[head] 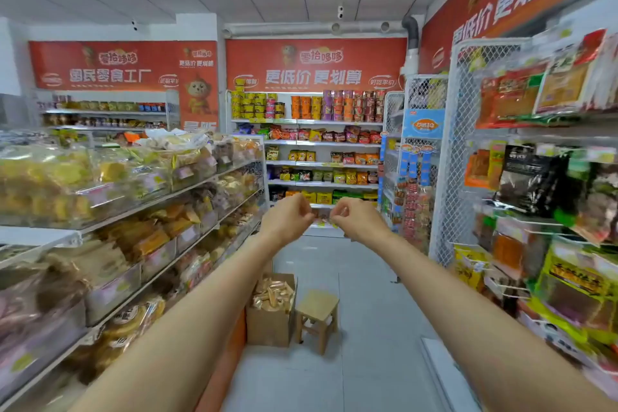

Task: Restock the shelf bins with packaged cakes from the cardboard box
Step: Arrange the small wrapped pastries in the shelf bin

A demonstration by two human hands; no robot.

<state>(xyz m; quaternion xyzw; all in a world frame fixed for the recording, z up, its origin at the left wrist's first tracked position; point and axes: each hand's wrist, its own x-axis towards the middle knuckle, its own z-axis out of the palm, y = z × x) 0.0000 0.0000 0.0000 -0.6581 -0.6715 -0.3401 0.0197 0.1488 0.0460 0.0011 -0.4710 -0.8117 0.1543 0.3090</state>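
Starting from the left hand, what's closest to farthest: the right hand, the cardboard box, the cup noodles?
From the left hand:
1. right hand, right beside it.
2. cardboard box, down on the floor.
3. cup noodles, far back shelf.

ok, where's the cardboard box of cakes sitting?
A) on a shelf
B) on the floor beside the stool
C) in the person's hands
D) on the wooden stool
B: the cardboard box stands open on the floor, with the wooden stool right beside it.
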